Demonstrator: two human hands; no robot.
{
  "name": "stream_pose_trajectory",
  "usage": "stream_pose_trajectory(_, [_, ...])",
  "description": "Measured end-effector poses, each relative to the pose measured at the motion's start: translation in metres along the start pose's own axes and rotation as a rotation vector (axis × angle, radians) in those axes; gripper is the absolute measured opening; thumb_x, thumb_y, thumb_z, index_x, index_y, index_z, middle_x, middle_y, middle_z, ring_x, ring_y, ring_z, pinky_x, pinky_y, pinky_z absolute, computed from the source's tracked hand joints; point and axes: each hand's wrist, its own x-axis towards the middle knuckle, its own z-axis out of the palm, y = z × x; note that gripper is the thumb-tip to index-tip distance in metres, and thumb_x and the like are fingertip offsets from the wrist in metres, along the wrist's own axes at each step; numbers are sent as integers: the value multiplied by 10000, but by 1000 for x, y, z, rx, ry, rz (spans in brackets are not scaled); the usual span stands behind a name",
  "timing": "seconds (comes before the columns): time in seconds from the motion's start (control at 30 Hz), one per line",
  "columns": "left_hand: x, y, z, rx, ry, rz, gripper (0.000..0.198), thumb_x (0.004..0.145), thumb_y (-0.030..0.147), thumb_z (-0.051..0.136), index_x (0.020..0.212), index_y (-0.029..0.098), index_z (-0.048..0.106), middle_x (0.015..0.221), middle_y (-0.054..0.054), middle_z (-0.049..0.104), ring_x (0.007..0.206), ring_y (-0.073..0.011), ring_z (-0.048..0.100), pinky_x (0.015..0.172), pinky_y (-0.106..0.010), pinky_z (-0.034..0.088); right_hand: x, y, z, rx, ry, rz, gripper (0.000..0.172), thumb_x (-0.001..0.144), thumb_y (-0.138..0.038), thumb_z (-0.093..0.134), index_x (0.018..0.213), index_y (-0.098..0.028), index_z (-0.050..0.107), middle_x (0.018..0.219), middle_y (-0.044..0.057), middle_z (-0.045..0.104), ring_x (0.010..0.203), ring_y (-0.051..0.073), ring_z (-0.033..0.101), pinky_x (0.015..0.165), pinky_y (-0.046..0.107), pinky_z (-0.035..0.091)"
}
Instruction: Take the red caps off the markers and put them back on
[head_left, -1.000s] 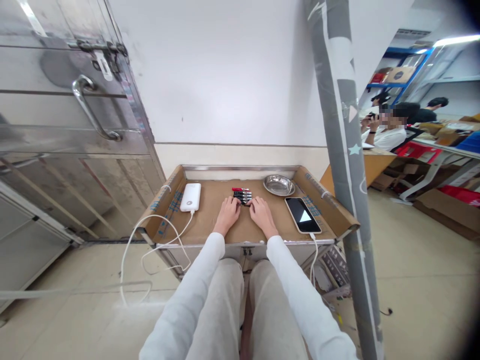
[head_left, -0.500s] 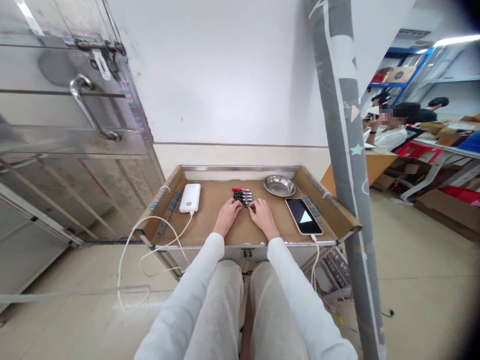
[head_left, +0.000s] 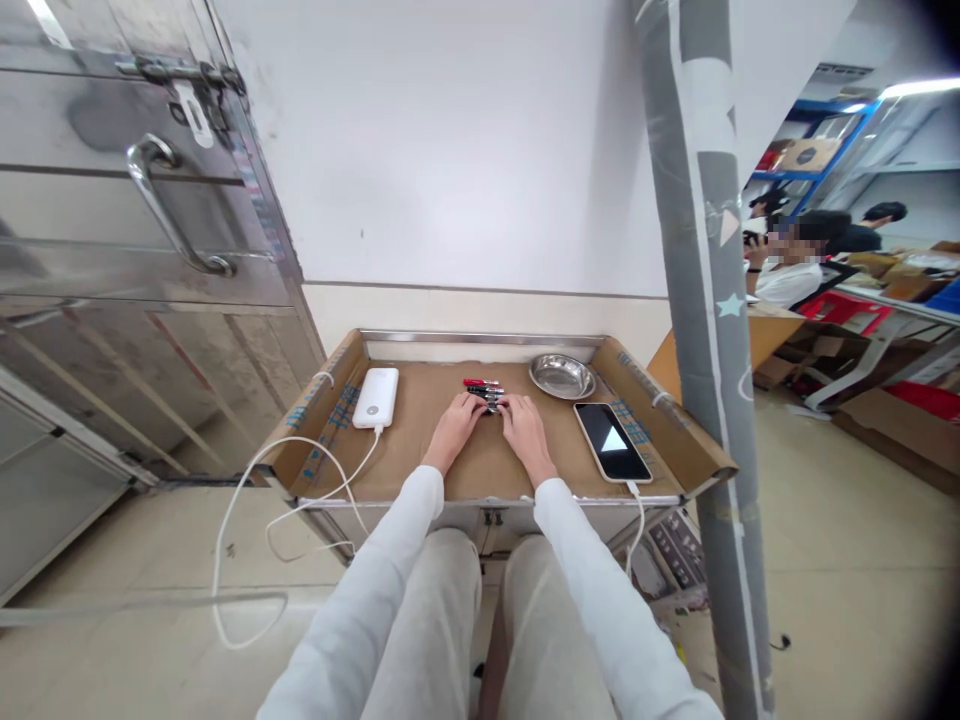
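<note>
My left hand (head_left: pixel 454 428) and my right hand (head_left: pixel 524 428) face each other over the cardboard-covered tabletop (head_left: pixel 405 465). Between their fingertips is a black pen (head_left: pixel 491 402), pinched near its two ends; the fingers cover part of it. Just beyond lie more black pens (head_left: pixel 486 391), side by side and partly hidden by the hands. A red pen (head_left: pixel 481 382) lies farthest from me in the row.
Left of my hands lies a white power bank (head_left: pixel 376 397) with a white cable (head_left: pixel 281 440) looping off the edge. At right are a phone (head_left: pixel 613 441), plugged in, and a round metal dish (head_left: pixel 561 376). A wrapped grey pole (head_left: pixel 709 300) stands beside the table; people sit beyond.
The view has shifted slightly. My fingertips have moved a little farther onto the row of pens and cover more of the black ones. The power bank, phone and dish stay in place.
</note>
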Motion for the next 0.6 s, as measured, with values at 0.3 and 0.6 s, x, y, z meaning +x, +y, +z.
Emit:
stream_pose_trajectory(0.3, [-3,1,0,3,35,2,158,926,234,420,966,201,569,956,-41,582,947,-156,572,891,-303,459,-2,-2,0,85,-22,1,216,934,-212,371,996,-197,578,962,78,645,920,217,545,850,335,415])
stream_pose_trajectory(0.6, [-6,1,-1,-212,-10,-21,175,905,229,465,1071,199,510,1007,-46,611,921,-143,599,882,-306,476,-4,-2,-1,22,-70,-92,241,931,-240,407,1042,-240,621,972,53,655,887,205,542,808,319,397])
